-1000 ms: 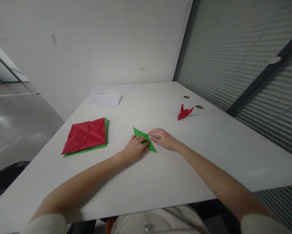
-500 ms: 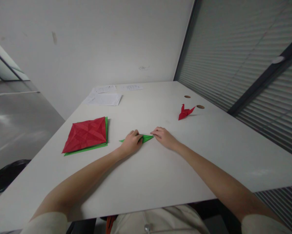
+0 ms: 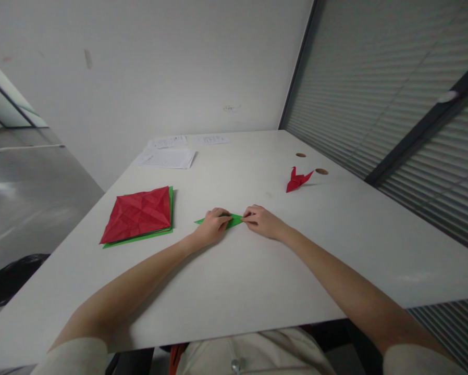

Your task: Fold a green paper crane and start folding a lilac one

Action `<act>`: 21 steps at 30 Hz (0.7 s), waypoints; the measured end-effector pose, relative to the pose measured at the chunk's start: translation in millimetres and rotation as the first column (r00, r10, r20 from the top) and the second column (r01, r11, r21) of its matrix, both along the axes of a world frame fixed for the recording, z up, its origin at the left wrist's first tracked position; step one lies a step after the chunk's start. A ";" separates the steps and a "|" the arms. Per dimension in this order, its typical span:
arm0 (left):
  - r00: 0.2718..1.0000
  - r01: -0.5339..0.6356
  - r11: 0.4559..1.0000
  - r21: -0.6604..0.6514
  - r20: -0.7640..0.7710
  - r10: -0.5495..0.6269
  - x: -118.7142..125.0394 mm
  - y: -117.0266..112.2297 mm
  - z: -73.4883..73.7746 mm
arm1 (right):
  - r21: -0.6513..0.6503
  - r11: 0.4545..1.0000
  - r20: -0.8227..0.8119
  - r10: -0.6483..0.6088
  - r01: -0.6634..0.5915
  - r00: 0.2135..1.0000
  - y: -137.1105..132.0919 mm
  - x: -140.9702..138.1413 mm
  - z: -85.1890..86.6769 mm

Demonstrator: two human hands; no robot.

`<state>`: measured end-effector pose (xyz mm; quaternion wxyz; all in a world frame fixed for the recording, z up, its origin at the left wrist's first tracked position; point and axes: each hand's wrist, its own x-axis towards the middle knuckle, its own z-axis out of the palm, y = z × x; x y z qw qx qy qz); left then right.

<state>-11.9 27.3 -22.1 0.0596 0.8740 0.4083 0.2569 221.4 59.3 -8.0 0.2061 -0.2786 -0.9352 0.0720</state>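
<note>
A narrow folded green paper (image 3: 234,220) lies crosswise on the white table (image 3: 257,271), a little beyond its middle. My left hand (image 3: 212,227) rests on the paper's left half with curled fingers pressing it down. My right hand (image 3: 261,221) pinches the paper's right tip between fingertips. Only the two pointed ends and a strip between my hands show.
A stack of creased red paper (image 3: 138,215) on green sheets lies to the left. A finished red paper crane (image 3: 296,179) stands at the right rear, near two round holes (image 3: 321,171) in the table. White printed sheets (image 3: 167,156) lie at the far edge. Window blinds run along the right.
The green paper has turned from a diagonal to lying crosswise. My left hand slid along it and my right hand moved onto its right tip.
</note>
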 end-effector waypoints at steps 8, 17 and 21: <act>0.953 0.182 0.982 -0.056 -0.235 -0.190 -3.0 -10.6 11.9 | 0.089 0.988 0.145 -0.141 0.129 0.979 7.7 15.2 5.0; 0.939 0.207 0.976 -0.068 -0.265 -0.217 -3.4 -7.0 10.9 | 0.042 0.999 0.068 -0.030 0.027 0.997 -0.8 0.8 -1.4; 0.951 0.176 0.983 -0.047 -0.251 -0.182 -3.2 -7.6 7.6 | -0.007 1.000 0.096 -0.015 0.015 0.995 1.3 1.8 -4.3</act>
